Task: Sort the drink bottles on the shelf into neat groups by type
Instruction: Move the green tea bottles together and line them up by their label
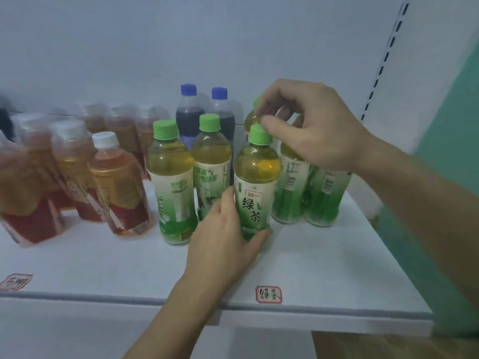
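Note:
A green tea bottle [255, 182] with a green cap stands at the front of the white shelf [324, 257]. My left hand [225, 237] is wrapped around its lower body. My right hand [308, 128] hovers over its cap, fingers curled and touching the cap's right side. Several more green tea bottles [171, 182] stand on both sides and behind it; those under my right hand are partly hidden. At the left is a blurred cluster of amber tea bottles [116, 185] with white caps and red labels. Two dark drink bottles [188, 117] with blue caps stand at the back.
A handwritten red-framed label [268, 294] is stuck on the shelf's front edge below the green teas, another label [15, 281] at the far left. A slotted upright [386, 55] runs up the back right, beside a green wall [453, 125]. Wooden floor shows below.

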Tool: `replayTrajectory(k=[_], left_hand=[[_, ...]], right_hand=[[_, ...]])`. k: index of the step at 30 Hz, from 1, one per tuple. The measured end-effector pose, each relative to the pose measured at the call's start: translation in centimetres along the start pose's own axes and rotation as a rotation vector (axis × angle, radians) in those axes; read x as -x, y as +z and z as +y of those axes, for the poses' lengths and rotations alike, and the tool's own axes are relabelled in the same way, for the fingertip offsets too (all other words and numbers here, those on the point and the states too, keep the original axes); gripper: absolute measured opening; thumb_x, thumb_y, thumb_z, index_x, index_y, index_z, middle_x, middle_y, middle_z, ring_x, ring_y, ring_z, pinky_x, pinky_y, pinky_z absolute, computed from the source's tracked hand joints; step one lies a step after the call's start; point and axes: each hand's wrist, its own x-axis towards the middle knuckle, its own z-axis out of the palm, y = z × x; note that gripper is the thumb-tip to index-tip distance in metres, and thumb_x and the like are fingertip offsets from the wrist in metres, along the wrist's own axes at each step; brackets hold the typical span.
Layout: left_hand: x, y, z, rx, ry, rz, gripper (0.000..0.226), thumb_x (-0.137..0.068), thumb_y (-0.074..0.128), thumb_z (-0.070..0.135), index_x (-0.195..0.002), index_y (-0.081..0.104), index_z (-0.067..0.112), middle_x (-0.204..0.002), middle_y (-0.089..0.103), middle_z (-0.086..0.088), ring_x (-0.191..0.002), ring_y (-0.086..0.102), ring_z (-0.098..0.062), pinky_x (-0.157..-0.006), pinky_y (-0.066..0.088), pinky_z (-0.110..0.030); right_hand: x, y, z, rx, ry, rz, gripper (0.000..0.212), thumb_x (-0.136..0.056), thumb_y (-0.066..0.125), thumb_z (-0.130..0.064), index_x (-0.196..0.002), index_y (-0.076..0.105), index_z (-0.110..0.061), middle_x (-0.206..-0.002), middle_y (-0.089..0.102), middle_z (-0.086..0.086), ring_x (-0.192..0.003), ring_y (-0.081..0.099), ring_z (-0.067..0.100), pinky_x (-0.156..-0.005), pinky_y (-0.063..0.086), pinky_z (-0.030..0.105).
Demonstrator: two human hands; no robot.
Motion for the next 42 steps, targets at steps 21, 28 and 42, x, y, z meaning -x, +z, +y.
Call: replayTrajectory(k=[21,28,42], left_hand=[[-3.8,5.0,1.2,0.087,-0.276,0.022,0.062,-0.079,0.081,0.047,-0.128,0.058,0.017,-0.121,0.072,0.000,-0.108,0.066,-0.021,-0.078,0.049,-0.027],[-2.9,5.2,1.3,0.106,-0.228,0.062,0.072,-0.081,0.078,0.046,-0.140,0.047,0.019,-0.122,0.068,-0.001,-0.109,0.064,-0.022,-0.089,0.054,-0.035],[-1.7,3.4,1.9,0.330,-0.092,0.177,0.064,-0.094,0.063,0.030,-0.152,0.036,0.025,-0.132,0.043,0.040,-0.126,0.031,0.025,-0.089,0.015,0.013]], right_hand=[[-12.1,-0.8,2.3,0.485,-0.270,-0.540,0.028,-0.094,0.054,-0.058,-0.107,0.061,-0.034,-0.101,0.066,-0.008,-0.087,0.059,0.017,-0.076,0.042,0.034],[-18.2,5.2,4.1,0.420,0.053,-0.640,0.057,-0.098,0.047,-0.062,-0.136,0.042,-0.020,-0.096,0.063,0.006,-0.068,0.072,0.022,-0.059,0.054,0.033],[-18.3,3.7,4.1,0.439,-0.032,-0.341,0.022,-0.095,0.060,-0.028,-0.102,0.075,-0.012,-0.109,0.072,0.009,-0.095,0.060,0.027,-0.075,0.038,0.026]])
